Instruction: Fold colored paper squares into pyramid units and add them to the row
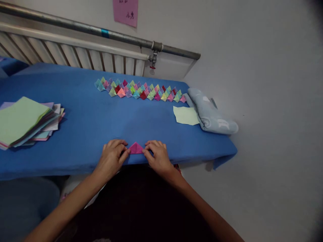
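Observation:
A small magenta folded paper [136, 148], triangular with a short dark line down its middle, lies near the front edge of the blue-covered table [106, 117]. My left hand [112, 156] pinches its left corner between thumb and fingers. At the right corner, my right hand [157, 156] grips it the same way. Beyond them, several small folded paper pieces [136, 94] in many colours stand in close rows. A pile of coloured paper sheets [22, 121], pale green on top, is at the far left.
A pale green sheet [186, 115] lies at the right, beside a rolled grey-blue cloth [212, 116]. Behind the table are a white radiator [80, 55] and a metal pipe with a valve [154, 57]. The wall rises along the right side.

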Demonstrator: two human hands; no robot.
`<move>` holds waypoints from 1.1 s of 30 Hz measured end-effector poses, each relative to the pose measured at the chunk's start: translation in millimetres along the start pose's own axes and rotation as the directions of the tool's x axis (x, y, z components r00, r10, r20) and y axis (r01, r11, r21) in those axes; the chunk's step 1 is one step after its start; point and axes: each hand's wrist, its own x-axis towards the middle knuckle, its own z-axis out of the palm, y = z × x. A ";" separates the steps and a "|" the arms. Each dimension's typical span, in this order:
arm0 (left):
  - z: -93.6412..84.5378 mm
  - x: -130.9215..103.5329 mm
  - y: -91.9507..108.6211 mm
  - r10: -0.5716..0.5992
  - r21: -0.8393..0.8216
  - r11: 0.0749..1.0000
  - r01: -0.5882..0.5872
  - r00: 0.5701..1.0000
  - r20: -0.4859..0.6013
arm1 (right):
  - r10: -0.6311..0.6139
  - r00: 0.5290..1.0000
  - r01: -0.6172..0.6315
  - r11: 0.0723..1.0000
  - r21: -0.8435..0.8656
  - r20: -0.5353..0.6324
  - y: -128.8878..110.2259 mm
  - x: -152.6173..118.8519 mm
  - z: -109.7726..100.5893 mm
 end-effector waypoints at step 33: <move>3.2 4.9 6.1 0.069 0.237 0.970 -0.052 0.996 -0.062 | 0.031 0.999 -0.033 0.995 -0.095 -0.016 -4.9 5.7 3.9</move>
